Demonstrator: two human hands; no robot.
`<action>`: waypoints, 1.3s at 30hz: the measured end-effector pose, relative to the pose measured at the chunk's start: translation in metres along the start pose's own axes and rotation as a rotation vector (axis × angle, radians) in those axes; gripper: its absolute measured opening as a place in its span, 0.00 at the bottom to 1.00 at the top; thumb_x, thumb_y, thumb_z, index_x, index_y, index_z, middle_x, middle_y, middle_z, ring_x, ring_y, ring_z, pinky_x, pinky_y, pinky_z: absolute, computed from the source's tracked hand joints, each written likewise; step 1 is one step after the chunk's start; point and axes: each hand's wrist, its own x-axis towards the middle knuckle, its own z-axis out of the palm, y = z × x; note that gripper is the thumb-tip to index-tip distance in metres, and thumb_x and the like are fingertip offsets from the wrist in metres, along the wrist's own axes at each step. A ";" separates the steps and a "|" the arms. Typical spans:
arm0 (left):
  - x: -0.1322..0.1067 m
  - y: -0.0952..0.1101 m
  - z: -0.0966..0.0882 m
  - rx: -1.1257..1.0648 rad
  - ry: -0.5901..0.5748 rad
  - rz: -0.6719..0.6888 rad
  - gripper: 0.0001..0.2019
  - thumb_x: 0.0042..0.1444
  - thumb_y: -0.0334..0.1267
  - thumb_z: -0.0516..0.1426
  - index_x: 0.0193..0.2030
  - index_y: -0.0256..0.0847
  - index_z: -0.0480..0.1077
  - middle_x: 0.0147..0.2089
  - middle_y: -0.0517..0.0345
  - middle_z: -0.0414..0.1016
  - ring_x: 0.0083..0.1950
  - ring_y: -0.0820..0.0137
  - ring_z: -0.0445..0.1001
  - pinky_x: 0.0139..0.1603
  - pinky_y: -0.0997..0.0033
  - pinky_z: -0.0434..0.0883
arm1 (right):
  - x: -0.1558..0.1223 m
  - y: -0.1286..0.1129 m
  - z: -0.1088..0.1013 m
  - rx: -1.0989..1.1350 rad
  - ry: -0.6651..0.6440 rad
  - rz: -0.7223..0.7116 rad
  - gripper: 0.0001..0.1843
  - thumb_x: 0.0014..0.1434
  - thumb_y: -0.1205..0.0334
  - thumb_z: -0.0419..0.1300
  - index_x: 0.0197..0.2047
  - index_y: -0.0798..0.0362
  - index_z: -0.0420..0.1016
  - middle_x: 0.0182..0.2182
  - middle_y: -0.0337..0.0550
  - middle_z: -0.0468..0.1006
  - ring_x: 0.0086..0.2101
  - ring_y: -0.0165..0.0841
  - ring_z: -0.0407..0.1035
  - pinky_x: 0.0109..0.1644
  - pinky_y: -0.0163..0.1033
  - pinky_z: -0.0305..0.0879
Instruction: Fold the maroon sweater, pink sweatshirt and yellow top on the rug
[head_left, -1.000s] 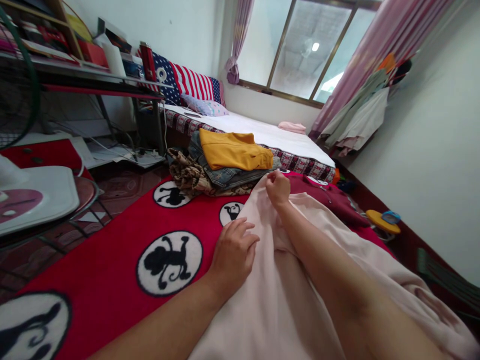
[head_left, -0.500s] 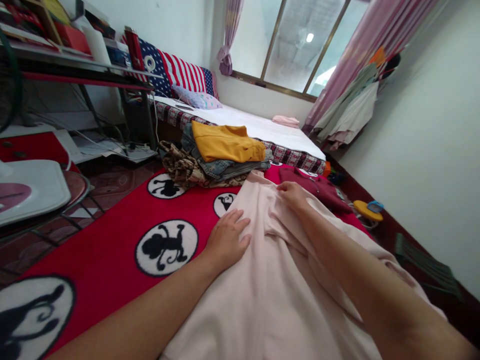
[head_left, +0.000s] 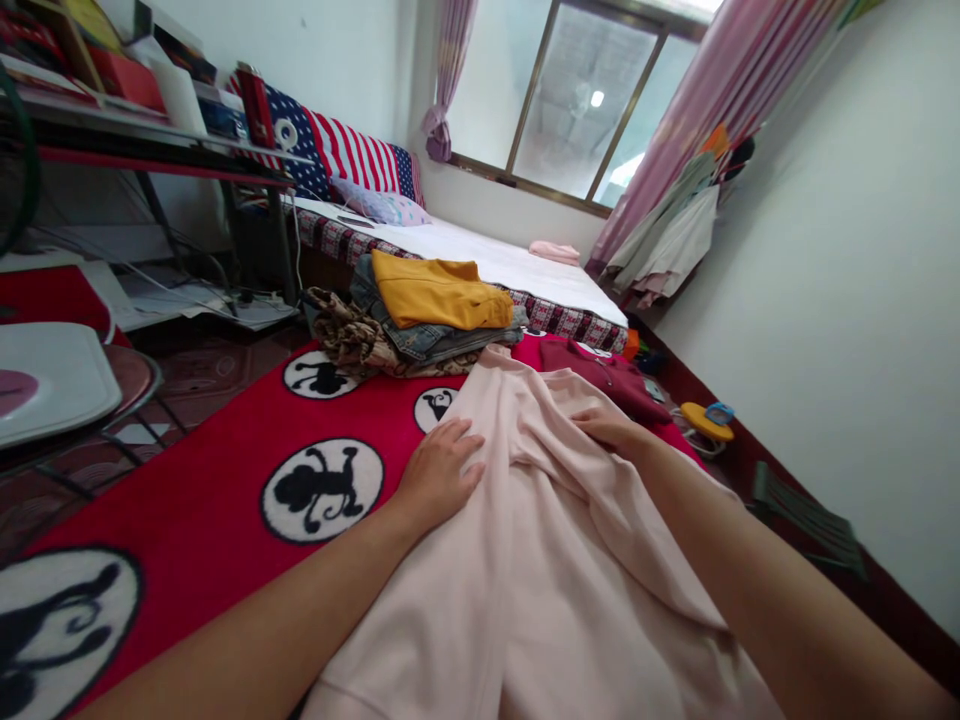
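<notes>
A pale pink garment (head_left: 547,570) runs lengthwise away over a red blanket (head_left: 225,480). The left hand (head_left: 441,472) lies flat, fingers extended, on its left edge; the right hand (head_left: 613,432), slightly farther, touches its right side, grip unclear.

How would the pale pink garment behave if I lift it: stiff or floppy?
The pale pink garment would probably hang floppy, since soft folds run across it near the right hand. It seems unlikely to roll, as it lies spread over the red blanket. Its broad spread may let parts trail if lifted by one edge.
</notes>
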 end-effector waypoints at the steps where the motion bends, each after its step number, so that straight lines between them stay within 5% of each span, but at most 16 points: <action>1: 0.000 0.000 0.000 -0.001 0.003 -0.001 0.17 0.57 0.36 0.58 0.52 0.40 0.75 0.62 0.46 0.69 0.64 0.56 0.65 0.67 0.55 0.62 | -0.001 -0.003 -0.002 0.026 -0.071 0.003 0.15 0.49 0.53 0.68 0.31 0.58 0.79 0.23 0.44 0.77 0.22 0.29 0.67 0.24 0.31 0.63; 3: 0.000 0.000 0.000 -0.003 0.009 -0.004 0.17 0.57 0.36 0.58 0.52 0.40 0.75 0.62 0.47 0.69 0.64 0.57 0.66 0.67 0.55 0.62 | 0.000 -0.008 -0.011 0.039 -0.099 0.005 0.16 0.48 0.53 0.68 0.34 0.58 0.80 0.25 0.45 0.78 0.24 0.30 0.68 0.24 0.31 0.61; 4: 0.000 -0.001 0.000 -0.005 0.009 -0.007 0.17 0.57 0.37 0.58 0.52 0.41 0.75 0.62 0.48 0.69 0.64 0.57 0.66 0.67 0.56 0.62 | 0.002 -0.009 -0.017 0.019 -0.013 -0.014 0.17 0.48 0.53 0.68 0.34 0.59 0.80 0.24 0.45 0.77 0.23 0.30 0.68 0.23 0.31 0.60; 8: 0.000 -0.001 0.000 -0.008 0.000 -0.010 0.17 0.57 0.37 0.57 0.52 0.41 0.75 0.62 0.48 0.69 0.64 0.57 0.66 0.67 0.56 0.62 | 0.016 0.000 -0.036 -0.282 0.642 -0.095 0.14 0.53 0.53 0.63 0.34 0.56 0.81 0.27 0.46 0.79 0.28 0.35 0.71 0.28 0.35 0.62; 10: 0.001 -0.002 0.000 -0.015 -0.001 -0.016 0.16 0.56 0.37 0.58 0.52 0.42 0.76 0.61 0.49 0.69 0.63 0.57 0.66 0.67 0.55 0.62 | 0.022 0.010 -0.033 -0.465 0.762 -0.063 0.12 0.53 0.58 0.62 0.37 0.54 0.81 0.33 0.47 0.80 0.34 0.40 0.73 0.35 0.38 0.65; 13: 0.002 -0.002 -0.001 -0.036 -0.003 -0.035 0.16 0.55 0.38 0.59 0.51 0.43 0.76 0.61 0.50 0.70 0.63 0.58 0.67 0.66 0.55 0.63 | 0.021 0.023 -0.014 -0.580 0.736 -0.053 0.19 0.52 0.65 0.60 0.48 0.55 0.78 0.44 0.53 0.78 0.44 0.45 0.72 0.45 0.43 0.67; 17: 0.003 -0.002 -0.003 -0.043 -0.014 -0.042 0.16 0.56 0.39 0.59 0.51 0.42 0.77 0.61 0.50 0.70 0.63 0.59 0.66 0.67 0.57 0.62 | -0.010 0.019 0.026 -0.558 0.700 -0.450 0.22 0.53 0.67 0.58 0.52 0.60 0.74 0.51 0.58 0.73 0.52 0.47 0.67 0.57 0.48 0.62; 20: 0.004 -0.004 -0.003 -0.056 -0.023 -0.040 0.16 0.56 0.39 0.58 0.51 0.42 0.77 0.61 0.50 0.70 0.62 0.59 0.67 0.66 0.58 0.63 | -0.058 0.005 0.059 -0.457 0.434 -0.825 0.18 0.54 0.69 0.58 0.49 0.54 0.75 0.49 0.52 0.74 0.50 0.42 0.68 0.57 0.47 0.64; 23: 0.005 -0.008 -0.002 -0.102 -0.017 -0.050 0.15 0.56 0.37 0.58 0.49 0.40 0.78 0.60 0.48 0.70 0.61 0.60 0.68 0.65 0.59 0.63 | -0.116 -0.006 0.095 -0.447 0.104 -1.036 0.23 0.53 0.72 0.58 0.52 0.49 0.73 0.53 0.49 0.73 0.52 0.41 0.68 0.56 0.48 0.64; 29: 0.004 -0.013 -0.004 -0.141 0.079 -0.142 0.15 0.54 0.31 0.58 0.47 0.38 0.78 0.59 0.47 0.69 0.62 0.59 0.67 0.66 0.59 0.62 | -0.191 0.001 0.145 -0.539 -0.194 -1.114 0.34 0.52 0.75 0.56 0.62 0.43 0.67 0.64 0.47 0.65 0.61 0.40 0.60 0.66 0.54 0.51; 35: -0.011 -0.017 -0.026 -0.159 0.027 -0.161 0.17 0.52 0.34 0.58 0.48 0.38 0.77 0.61 0.47 0.66 0.63 0.56 0.66 0.67 0.57 0.61 | -0.207 0.012 0.139 -0.250 -0.050 -1.052 0.25 0.63 0.71 0.49 0.58 0.41 0.72 0.58 0.44 0.73 0.58 0.36 0.67 0.62 0.48 0.61; 39: -0.036 -0.006 -0.055 -0.217 -0.055 0.000 0.15 0.54 0.38 0.58 0.46 0.40 0.78 0.61 0.47 0.68 0.62 0.57 0.68 0.65 0.57 0.63 | -0.207 0.018 0.133 -0.143 -0.001 -1.063 0.22 0.65 0.68 0.49 0.57 0.41 0.74 0.57 0.44 0.74 0.57 0.36 0.68 0.60 0.46 0.63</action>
